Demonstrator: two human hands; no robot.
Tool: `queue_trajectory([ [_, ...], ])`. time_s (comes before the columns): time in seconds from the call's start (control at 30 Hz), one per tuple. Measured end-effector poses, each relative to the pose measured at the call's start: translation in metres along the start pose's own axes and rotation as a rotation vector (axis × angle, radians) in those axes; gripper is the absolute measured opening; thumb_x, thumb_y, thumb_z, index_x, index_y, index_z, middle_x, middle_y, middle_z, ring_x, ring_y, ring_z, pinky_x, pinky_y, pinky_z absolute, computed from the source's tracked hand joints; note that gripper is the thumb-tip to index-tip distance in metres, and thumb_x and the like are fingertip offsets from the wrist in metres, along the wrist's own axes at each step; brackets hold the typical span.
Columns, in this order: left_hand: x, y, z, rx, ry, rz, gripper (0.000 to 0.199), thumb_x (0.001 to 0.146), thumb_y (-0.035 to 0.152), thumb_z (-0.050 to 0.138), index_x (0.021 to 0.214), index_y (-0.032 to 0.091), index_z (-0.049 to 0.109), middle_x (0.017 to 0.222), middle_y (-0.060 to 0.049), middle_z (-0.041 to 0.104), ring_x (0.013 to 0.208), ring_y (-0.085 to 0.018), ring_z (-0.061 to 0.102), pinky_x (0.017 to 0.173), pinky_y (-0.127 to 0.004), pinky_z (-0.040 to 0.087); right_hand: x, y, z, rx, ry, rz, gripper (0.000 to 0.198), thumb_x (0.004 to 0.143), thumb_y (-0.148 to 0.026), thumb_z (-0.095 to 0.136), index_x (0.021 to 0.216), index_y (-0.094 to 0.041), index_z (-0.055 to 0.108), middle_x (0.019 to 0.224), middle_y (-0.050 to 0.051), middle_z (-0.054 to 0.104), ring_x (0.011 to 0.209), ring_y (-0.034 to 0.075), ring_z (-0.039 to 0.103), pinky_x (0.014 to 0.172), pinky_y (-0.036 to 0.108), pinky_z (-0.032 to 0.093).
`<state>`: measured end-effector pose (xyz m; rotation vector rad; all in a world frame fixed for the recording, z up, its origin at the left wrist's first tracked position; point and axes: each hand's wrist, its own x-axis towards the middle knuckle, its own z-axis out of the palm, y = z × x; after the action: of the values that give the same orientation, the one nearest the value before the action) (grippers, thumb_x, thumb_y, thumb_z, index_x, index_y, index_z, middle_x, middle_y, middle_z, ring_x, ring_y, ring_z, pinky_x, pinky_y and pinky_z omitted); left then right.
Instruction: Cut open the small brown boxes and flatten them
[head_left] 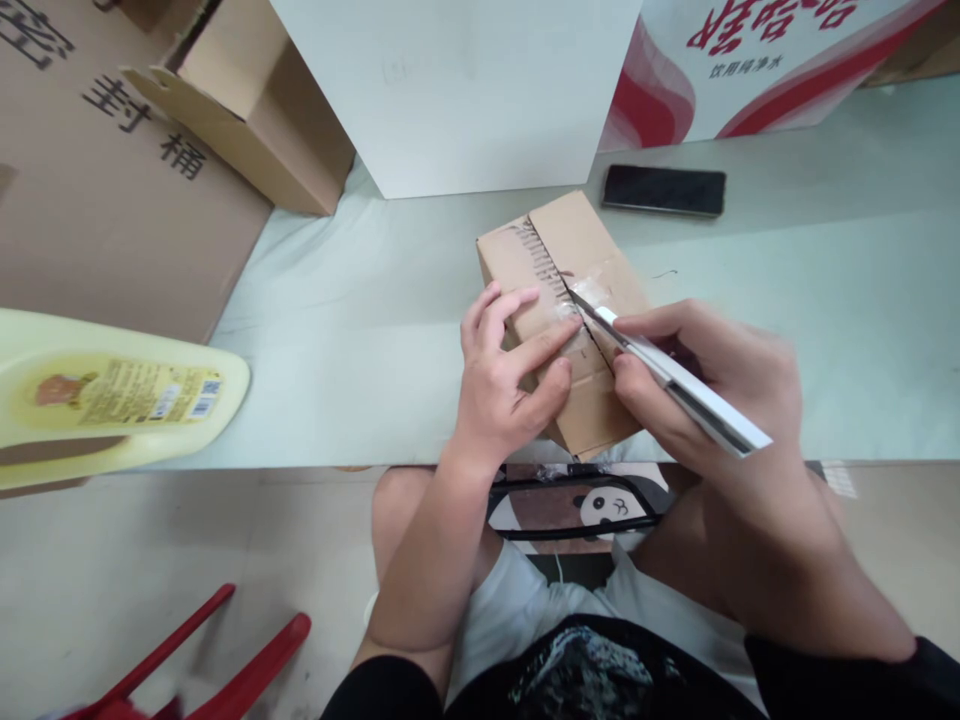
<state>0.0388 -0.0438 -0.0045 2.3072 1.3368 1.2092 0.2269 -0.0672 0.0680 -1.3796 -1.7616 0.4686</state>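
left hand (pixel 504 372) steadies the small box (pixel 570 320); right hand (pixel 697 385) grips a knife (pixel 660 370), blade seemingly at its tape.

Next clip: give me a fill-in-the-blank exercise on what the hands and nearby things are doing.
1. The left hand steadies a small brown ____ box.
2. The right hand holds a white utility ____ at the box's taped seam.
3. A black ____ lies on the pale table behind the box.

Missing words: cardboard; knife; phone
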Motion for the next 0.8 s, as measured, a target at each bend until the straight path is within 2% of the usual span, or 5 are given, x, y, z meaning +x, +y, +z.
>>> queue_trajectory([
  [0.37,0.001,0.003,-0.001,0.01,-0.003,-0.027,0.036,0.105,0.046,0.051,0.129,0.033,0.074,0.148,-0.008,0.054,0.148,-0.03,0.042,0.117,-0.055,0.048,-0.001,-0.001,-0.004,0.016,-0.019,0.015,0.009,0.08,-0.017,0.066,0.086,-0.024,0.066,0.061,-0.004,0.059,0.048,0.009,0.048,0.046,0.026,0.039],
  [0.47,0.001,0.003,-0.001,-0.002,0.009,-0.018,0.035,0.105,0.044,0.052,0.128,0.031,0.075,0.147,-0.009,0.054,0.148,-0.03,0.042,0.118,-0.055,0.047,-0.002,0.0,-0.002,0.023,-0.035,0.02,0.009,0.083,-0.02,0.067,0.092,-0.023,0.068,0.063,-0.004,0.059,0.048,0.008,0.046,0.047,0.026,0.038],
  [0.6,0.001,0.002,0.0,-0.019,0.016,-0.005,0.035,0.105,0.043,0.053,0.129,0.03,0.075,0.147,-0.01,0.054,0.148,-0.031,0.042,0.119,-0.056,0.046,-0.001,0.0,-0.001,-0.008,-0.081,0.038,0.014,0.086,-0.02,0.064,0.099,-0.022,0.071,0.07,-0.001,0.066,0.053,0.01,0.053,0.05,0.028,0.041],
  [0.8,0.0,0.001,-0.002,-0.006,-0.013,-0.041,0.036,0.105,0.046,0.051,0.128,0.032,0.075,0.148,-0.009,0.054,0.149,-0.031,0.041,0.118,-0.056,0.047,0.001,-0.01,-0.009,0.107,-0.096,0.141,0.004,0.084,-0.021,0.064,0.081,-0.023,0.067,0.057,-0.004,0.056,0.049,0.011,0.047,0.049,0.029,0.039],
])
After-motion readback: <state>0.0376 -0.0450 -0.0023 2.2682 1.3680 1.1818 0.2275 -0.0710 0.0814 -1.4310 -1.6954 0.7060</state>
